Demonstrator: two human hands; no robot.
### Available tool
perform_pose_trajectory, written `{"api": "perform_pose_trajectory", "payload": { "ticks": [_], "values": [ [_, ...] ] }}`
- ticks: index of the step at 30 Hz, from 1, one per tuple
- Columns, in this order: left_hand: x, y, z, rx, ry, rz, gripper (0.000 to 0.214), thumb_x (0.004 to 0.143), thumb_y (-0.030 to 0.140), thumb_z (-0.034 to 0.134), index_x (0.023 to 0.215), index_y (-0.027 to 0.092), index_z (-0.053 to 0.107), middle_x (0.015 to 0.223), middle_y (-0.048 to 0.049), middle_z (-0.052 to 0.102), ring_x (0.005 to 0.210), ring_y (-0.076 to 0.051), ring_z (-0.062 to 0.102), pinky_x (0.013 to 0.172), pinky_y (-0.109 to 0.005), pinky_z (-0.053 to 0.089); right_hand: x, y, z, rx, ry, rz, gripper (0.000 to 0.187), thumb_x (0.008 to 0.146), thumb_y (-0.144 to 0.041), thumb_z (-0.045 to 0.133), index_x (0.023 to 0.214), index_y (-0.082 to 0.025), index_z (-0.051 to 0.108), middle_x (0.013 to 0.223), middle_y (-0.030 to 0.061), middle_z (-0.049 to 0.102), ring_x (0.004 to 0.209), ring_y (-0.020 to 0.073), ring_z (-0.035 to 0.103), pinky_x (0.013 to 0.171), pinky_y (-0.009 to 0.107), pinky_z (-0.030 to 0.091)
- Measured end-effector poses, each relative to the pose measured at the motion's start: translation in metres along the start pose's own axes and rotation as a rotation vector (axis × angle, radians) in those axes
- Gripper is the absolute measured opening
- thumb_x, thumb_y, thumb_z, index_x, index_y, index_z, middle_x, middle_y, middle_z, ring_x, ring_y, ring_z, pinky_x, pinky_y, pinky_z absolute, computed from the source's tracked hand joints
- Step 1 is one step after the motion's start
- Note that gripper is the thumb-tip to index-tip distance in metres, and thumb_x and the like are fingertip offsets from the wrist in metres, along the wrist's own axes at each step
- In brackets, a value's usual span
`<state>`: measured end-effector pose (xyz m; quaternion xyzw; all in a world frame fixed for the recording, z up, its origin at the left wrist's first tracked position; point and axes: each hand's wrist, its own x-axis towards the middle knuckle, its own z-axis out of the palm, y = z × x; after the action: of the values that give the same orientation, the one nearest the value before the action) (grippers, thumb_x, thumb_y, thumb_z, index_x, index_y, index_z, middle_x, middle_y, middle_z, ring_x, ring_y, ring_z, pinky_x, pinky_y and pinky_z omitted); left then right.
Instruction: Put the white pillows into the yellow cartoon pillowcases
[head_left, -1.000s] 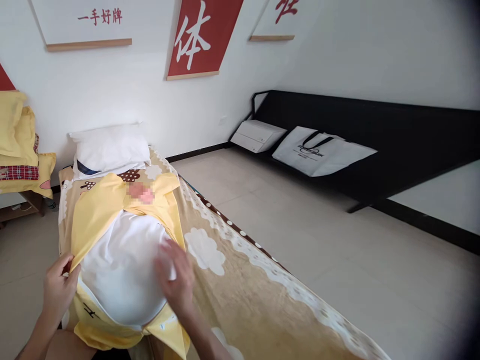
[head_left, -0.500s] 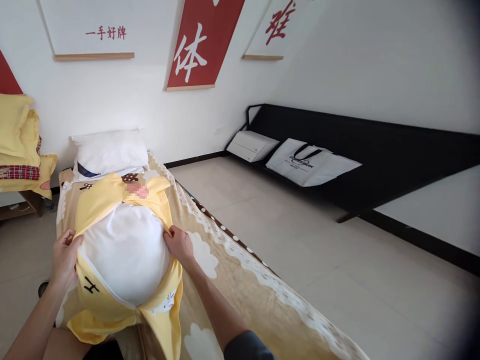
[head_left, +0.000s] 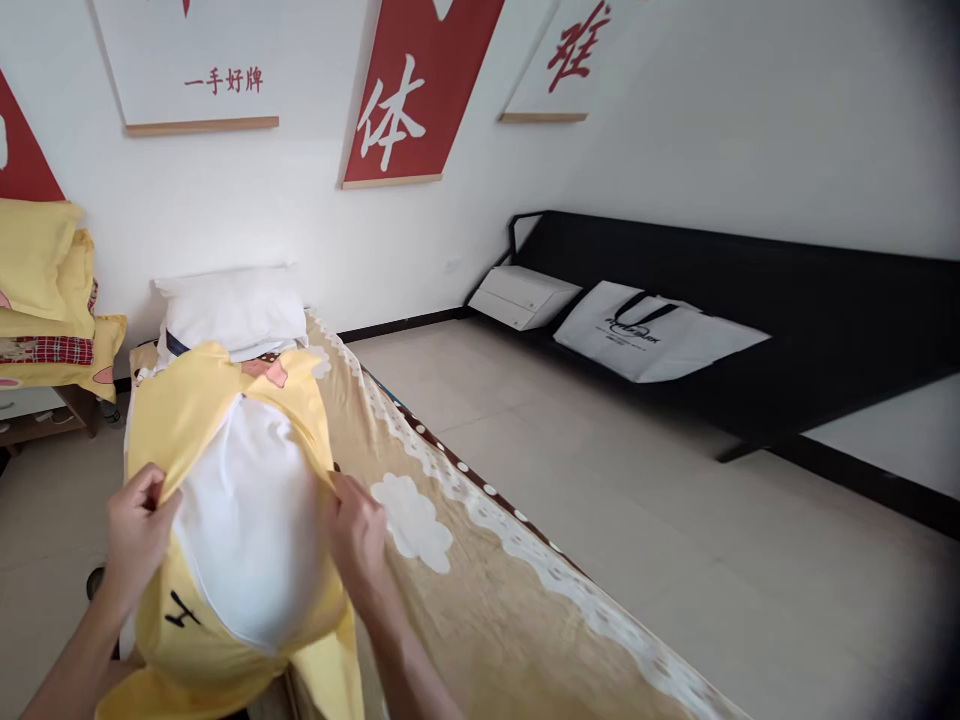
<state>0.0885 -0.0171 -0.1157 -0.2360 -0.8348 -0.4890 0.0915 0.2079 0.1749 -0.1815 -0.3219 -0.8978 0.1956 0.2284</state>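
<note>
A yellow pillowcase (head_left: 187, 410) with black and pink prints is wrapped around a white pillow (head_left: 251, 510), which bulges out through the long opening. My left hand (head_left: 139, 525) pinches the opening's left edge between thumb and fingers. On the opposite edge, my right hand (head_left: 358, 535) grips the yellow cloth, its fingers curled inward. Both hands hold the opening apart at about mid-length. The pillowcase's lower end hangs toward me, partly cut off by the frame's bottom.
Beneath lies a bed with a tan cloud-patterned sheet (head_left: 465, 620). Another white pillow (head_left: 232, 310) rests at its head. Folded yellow bedding (head_left: 45, 270) is stacked at left. Along the right wall stands a black folding cot (head_left: 675, 270) with a white box (head_left: 525, 295) and white bag (head_left: 645, 345).
Both hands have lifted the pillowcase edges and drawn them closer together, so the gap over the white pillow is narrower. The view has shifted slightly left.
</note>
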Motion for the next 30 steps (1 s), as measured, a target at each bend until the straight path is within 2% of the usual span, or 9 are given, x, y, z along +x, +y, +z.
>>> {"api": "perform_pose_trajectory", "payload": {
  "ticks": [4,8,11,13,16,20,25,27,30],
  "values": [
    [0.002,-0.005,0.013,0.050,-0.166,-0.016,0.024,0.067,0.035,0.049,0.055,0.022,0.034,0.050,0.0064,0.030,0.049,-0.009,0.029,0.051,-0.023,0.024,0.000,-0.005,-0.004,0.138,0.226,-0.296,0.025,0.072,-0.002,0.038,0.064,-0.020,0.053,0.061,-0.0010,0.054,0.050,0.0099,0.044,0.053,0.023,0.027],
    [0.009,-0.027,-0.003,-0.042,0.153,-0.177,0.023,0.067,0.038,0.052,0.056,0.021,0.042,0.053,0.0063,0.033,0.052,-0.010,0.033,0.049,-0.021,0.026,0.002,0.021,-0.021,0.179,0.390,-0.185,0.027,0.072,-0.002,0.035,0.067,-0.020,0.056,0.059,-0.0013,0.053,0.050,0.0109,0.046,0.050,0.022,0.030],
    [0.011,-0.014,-0.003,-0.129,0.336,-0.171,0.024,0.068,0.034,0.054,0.055,0.021,0.038,0.053,0.0072,0.029,0.051,-0.008,0.029,0.049,-0.020,0.025,-0.003,0.015,-0.021,0.311,0.338,-0.253,0.027,0.074,-0.005,0.036,0.066,-0.020,0.057,0.061,-0.0011,0.055,0.054,0.0108,0.049,0.052,0.021,0.033],
    [0.014,0.005,0.004,-0.145,0.246,-0.086,0.027,0.067,0.032,0.055,0.053,0.021,0.034,0.052,0.0075,0.026,0.050,-0.007,0.027,0.049,-0.020,0.024,-0.003,0.004,-0.022,0.412,0.215,-0.307,0.027,0.074,-0.007,0.036,0.059,-0.020,0.054,0.058,-0.0017,0.052,0.052,0.0103,0.046,0.051,0.021,0.033],
    [0.025,0.029,0.007,-0.155,0.162,-0.003,0.024,0.066,0.029,0.058,0.053,0.020,0.039,0.051,0.0075,0.031,0.050,-0.007,0.030,0.049,-0.020,0.025,0.000,-0.001,-0.040,0.558,0.221,-0.087,0.026,0.073,-0.012,0.038,0.061,-0.020,0.059,0.058,-0.0009,0.054,0.055,0.0124,0.050,0.054,0.022,0.038],
    [0.050,0.038,0.015,-0.214,0.383,0.028,0.021,0.070,0.028,0.058,0.058,0.020,0.042,0.053,0.0078,0.034,0.050,-0.008,0.032,0.048,-0.020,0.027,-0.001,0.009,-0.066,0.710,0.269,0.107,0.028,0.081,-0.024,0.044,0.086,-0.021,0.072,0.081,0.0040,0.068,0.069,0.0167,0.061,0.061,0.025,0.047],
    [0.051,-0.008,0.084,-0.023,-0.221,0.268,0.026,0.087,0.039,0.052,0.098,0.018,0.064,0.094,-0.0052,0.069,0.088,-0.017,0.063,0.080,-0.027,0.049,-0.004,0.070,-0.025,0.848,-0.073,0.081,0.041,0.088,-0.045,0.051,0.120,-0.024,0.067,0.109,0.0090,0.071,0.088,0.0202,0.068,0.082,0.034,0.056],
    [0.028,-0.046,0.116,0.139,-0.489,0.325,0.050,0.089,0.044,0.051,0.132,0.019,0.055,0.140,-0.0143,0.055,0.130,-0.027,0.049,0.108,-0.042,0.039,-0.019,0.124,0.012,0.714,0.021,0.273,0.053,0.087,-0.054,0.047,0.126,-0.021,0.063,0.108,0.0123,0.072,0.098,0.0251,0.068,0.090,0.041,0.054],
    [-0.022,-0.104,0.153,0.370,-0.710,0.201,0.059,0.093,0.046,0.044,0.146,0.021,0.043,0.158,-0.0133,0.034,0.147,-0.033,0.027,0.115,-0.059,0.025,-0.077,0.206,0.072,0.218,0.188,0.575,0.065,0.085,-0.060,0.033,0.122,-0.018,0.065,0.123,0.0219,0.066,0.107,0.0372,0.066,0.083,0.054,0.056]
  ]
}}
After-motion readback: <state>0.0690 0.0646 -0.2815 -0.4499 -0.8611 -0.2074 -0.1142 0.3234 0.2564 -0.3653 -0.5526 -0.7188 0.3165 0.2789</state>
